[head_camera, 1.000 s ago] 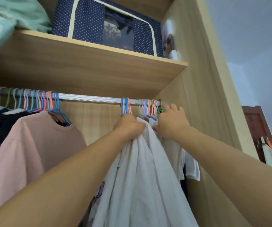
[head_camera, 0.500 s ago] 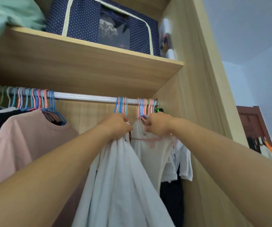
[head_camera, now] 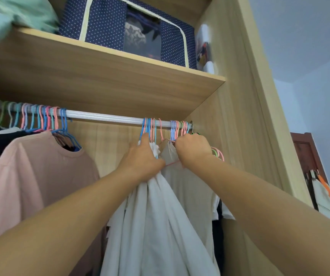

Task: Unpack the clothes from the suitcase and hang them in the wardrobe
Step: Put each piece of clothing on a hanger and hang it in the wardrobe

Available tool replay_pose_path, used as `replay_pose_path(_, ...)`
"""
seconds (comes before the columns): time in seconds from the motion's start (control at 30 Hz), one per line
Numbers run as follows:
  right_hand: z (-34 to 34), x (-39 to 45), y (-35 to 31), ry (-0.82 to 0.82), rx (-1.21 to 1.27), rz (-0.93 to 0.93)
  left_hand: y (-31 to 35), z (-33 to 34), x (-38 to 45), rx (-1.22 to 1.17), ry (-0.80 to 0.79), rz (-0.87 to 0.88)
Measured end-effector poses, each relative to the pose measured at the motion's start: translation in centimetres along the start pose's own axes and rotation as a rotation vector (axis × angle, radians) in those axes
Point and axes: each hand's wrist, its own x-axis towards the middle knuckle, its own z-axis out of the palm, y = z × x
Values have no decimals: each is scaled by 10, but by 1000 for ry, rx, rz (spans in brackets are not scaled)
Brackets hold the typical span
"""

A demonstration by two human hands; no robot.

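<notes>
I look up into a wooden wardrobe with a silver rail (head_camera: 108,116). My left hand (head_camera: 143,159) grips the top of a white garment (head_camera: 152,226) hanging from a small bunch of blue and pink hangers (head_camera: 149,129). Just to its right, my right hand (head_camera: 193,150) is closed on a pink hanger carrying a beige shirt (head_camera: 188,188), right below the rail. Its hook sits near the rail; whether it rests on it I cannot tell. More hangers (head_camera: 181,126) crowd the rail's right end. The suitcase is out of sight.
A pink T-shirt (head_camera: 34,176) and dark clothes hang at the left under many coloured hangers (head_camera: 36,118). The shelf (head_camera: 104,76) above holds a navy dotted storage box (head_camera: 120,24) and a green bundle (head_camera: 14,14). The wardrobe's side wall (head_camera: 237,116) is close on the right.
Both hands rose toward the rail. My right hand moved from the right-end hangers onto the beige shirt's hanger and lifted it; my left hand pulled the white garment leftward.
</notes>
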Motion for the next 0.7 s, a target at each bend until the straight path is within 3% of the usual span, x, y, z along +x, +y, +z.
replay_pose_path(0.1,-2,2,-9,93,56,46,-1,1,-6,18,68,-91)
replay_pose_path(0.23,1,-4,-17,202,93,114,0,0,-9,63,94,-66)
replay_pose_path(0.43,0,3,-16,212,472,328,8,3,-6,37,97,-48)
replay_pose_path(0.57,-1,14,-7,151,464,376,0,-1,-3,139,138,-7)
replay_pose_path(0.7,-8,8,2,254,461,408,-22,-14,-3,168,78,19)
